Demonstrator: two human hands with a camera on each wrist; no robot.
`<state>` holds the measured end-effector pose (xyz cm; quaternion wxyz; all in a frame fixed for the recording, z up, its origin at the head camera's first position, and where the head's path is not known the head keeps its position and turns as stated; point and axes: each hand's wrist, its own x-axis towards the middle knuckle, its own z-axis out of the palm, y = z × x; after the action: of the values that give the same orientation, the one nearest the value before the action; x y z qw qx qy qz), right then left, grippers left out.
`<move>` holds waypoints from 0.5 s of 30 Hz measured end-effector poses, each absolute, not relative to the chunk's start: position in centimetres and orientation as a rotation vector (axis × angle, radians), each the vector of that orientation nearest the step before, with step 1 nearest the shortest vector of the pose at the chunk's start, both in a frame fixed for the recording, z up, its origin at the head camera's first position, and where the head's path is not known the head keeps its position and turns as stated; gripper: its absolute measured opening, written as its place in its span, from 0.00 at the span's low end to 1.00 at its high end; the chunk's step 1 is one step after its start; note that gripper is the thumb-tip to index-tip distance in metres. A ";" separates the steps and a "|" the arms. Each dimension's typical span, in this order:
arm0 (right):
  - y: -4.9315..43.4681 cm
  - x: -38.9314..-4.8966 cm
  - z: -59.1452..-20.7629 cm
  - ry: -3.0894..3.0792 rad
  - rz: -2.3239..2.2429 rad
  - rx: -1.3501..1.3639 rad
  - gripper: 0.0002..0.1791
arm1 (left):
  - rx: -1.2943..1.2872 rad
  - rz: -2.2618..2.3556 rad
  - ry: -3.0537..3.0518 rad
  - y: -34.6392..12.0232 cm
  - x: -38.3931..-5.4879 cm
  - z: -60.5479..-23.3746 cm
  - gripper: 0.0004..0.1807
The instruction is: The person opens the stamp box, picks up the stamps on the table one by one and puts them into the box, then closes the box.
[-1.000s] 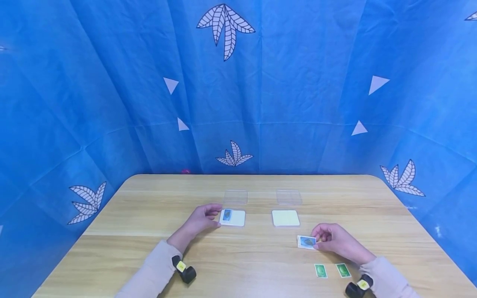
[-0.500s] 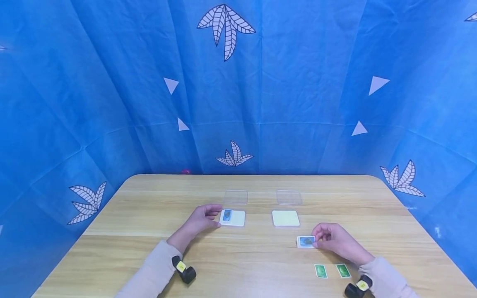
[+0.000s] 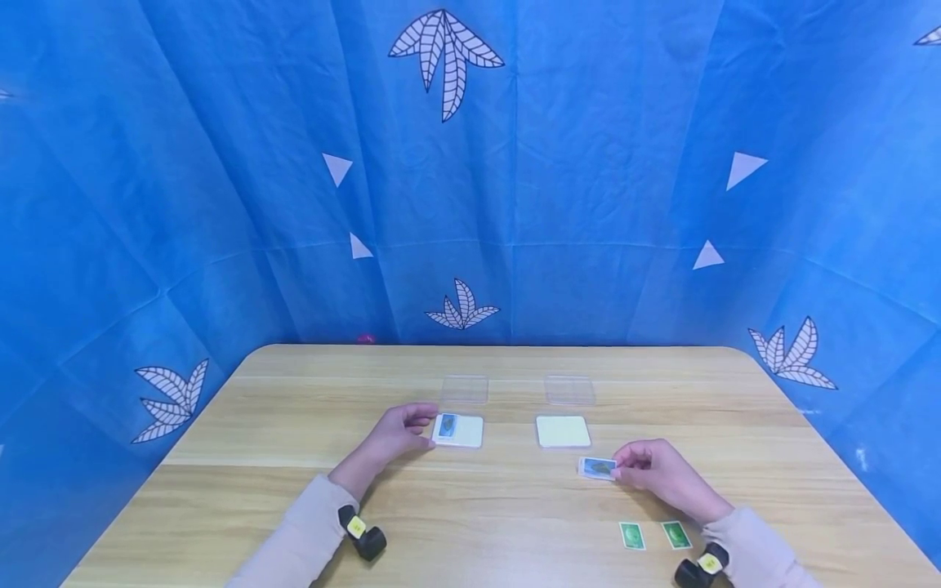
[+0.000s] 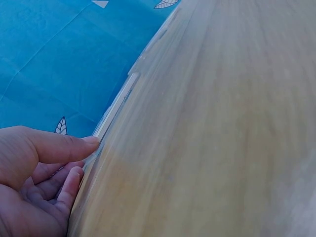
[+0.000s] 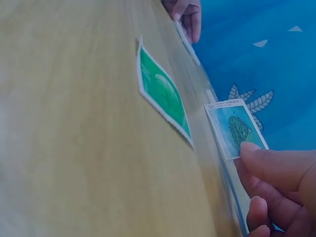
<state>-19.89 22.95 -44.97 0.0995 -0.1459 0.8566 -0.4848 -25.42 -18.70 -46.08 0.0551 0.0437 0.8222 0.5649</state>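
Observation:
In the head view my left hand (image 3: 400, 431) holds the left edge of a shallow clear plastic box (image 3: 470, 433) with a white insert; the left wrist view shows the thumb (image 4: 74, 148) at its edge and the other fingers curled below. A blue postage stamp (image 3: 447, 425) lies at the left end of that insert. My right hand (image 3: 657, 472) pinches another blue postage stamp (image 5: 232, 123) by one end, between thumb and fingers, close in front of a second plastic box (image 3: 563, 431). That box has a plain pale insert.
Two clear plastic lids (image 3: 465, 389) lie flat behind the boxes. A pair of green stamps (image 3: 632, 536) is on the wooden table (image 3: 470, 523), nearer me and below the right hand. A blue patterned curtain (image 3: 588, 204) hangs behind the table.
My right hand has shifted slightly left and away from me, carrying the pinched stamp nearer the right-hand box. The left hand stays at its box.

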 end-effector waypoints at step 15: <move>19.7 -20.6 -42.7 2.620 -1.415 -0.427 0.07 | 0.130 1.710 2.499 -18.7 -25.5 -46.2 0.31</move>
<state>-20.59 19.68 -42.75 0.0664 -0.1417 0.8690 -0.4694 -25.48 -18.73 -46.25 0.0555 0.0430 0.8232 0.5634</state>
